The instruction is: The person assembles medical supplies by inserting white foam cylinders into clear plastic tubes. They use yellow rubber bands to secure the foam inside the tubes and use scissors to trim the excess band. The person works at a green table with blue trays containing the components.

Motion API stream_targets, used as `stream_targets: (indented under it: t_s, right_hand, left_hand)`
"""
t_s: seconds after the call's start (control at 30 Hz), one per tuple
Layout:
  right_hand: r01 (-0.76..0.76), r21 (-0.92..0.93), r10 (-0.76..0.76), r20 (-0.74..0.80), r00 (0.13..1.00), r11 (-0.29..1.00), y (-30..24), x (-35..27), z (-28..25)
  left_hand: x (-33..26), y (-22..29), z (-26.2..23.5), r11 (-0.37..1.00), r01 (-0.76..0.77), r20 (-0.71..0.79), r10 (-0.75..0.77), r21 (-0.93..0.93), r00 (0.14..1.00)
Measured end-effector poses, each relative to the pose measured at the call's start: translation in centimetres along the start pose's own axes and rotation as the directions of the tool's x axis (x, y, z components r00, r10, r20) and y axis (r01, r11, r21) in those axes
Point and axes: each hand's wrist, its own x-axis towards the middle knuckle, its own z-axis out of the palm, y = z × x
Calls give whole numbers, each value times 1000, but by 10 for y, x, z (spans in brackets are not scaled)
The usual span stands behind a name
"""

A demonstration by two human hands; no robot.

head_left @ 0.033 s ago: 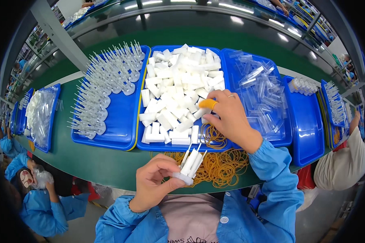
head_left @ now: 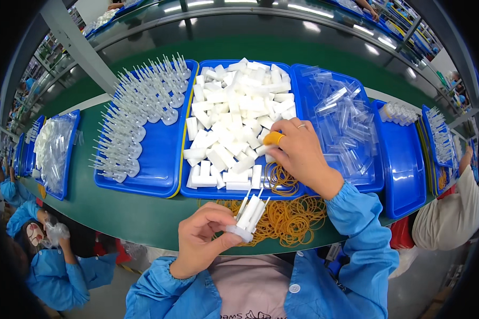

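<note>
Desk [head_left: 159, 218]: green, bending across the view from 9 to 3 o'clock
Middle tray [head_left: 197, 192]: blue, on the desk at 12 o'clock from the wearer
Left tray [head_left: 158, 159]: blue, just beside the middle tray at its 9 o'clock, a yellow edge showing along its 5 o'clock side
Right tray [head_left: 303, 87]: blue, at the middle tray's 3 o'clock
End tray [head_left: 404, 170]: blue, at the right tray's 4 o'clock, white parts [head_left: 398, 113] bunched at its 12 o'clock end
Pile [head_left: 234, 106]: loose white blocks, heaped over most of the middle tray
Stems [head_left: 135, 106]: rows of clear bases with thin upright rods, standing in the left tray
Sleeves [head_left: 340, 122]: clear, lying jumbled in the right tray
Bands [head_left: 287, 220]: tan loops, heaped at the middle tray's 5 o'clock, some at that corner of it
Right hand [head_left: 300, 154]: over the middle tray's 4 o'clock side, fingers closed on a block
Left hand [head_left: 205, 236]: at the middle tray's 7 o'clock, thumb and fingers gripping the piece by its base
Piece [head_left: 242, 233]: rounded base, white blocks and thin rods on it pointing to 1 o'clock, near the bands
Block [head_left: 263, 150]: white, at the pile's 4 o'clock edge, between right thumb and fingers
Finger cot [head_left: 273, 138]: yellow, on a right finger
Ring [head_left: 302, 126]: on another right finger
</note>
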Motion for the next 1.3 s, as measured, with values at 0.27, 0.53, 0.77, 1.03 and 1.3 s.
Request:
stream_targets:
  t_s: [0.27,0.53,0.77,1.03,1.3]
  right_hand:
    - [-393,639,356,195,914,661,-14,-9,-30]
    - [-579,773,290,509,810,259,-28,-13,-44]
    - [-641,752,275,590,759,153,-42,-10,-47]
    - [-581,779,194,548,814,237,-87,-25,-47]
    - [-126,498,90,96,991,858,-54,3,-34]
  left_hand:
    - [0,0,-12,978,-104,-33,112,180,993]
    - [1,6,0,964,-89,15,88,251,996]
    - [6,9,-1,887,-203,118,168,415,979]
    - [4,12,15,827,-256,0,296,501,955]
    - [-3,1,-2,942,-25,-88,58,335,994]
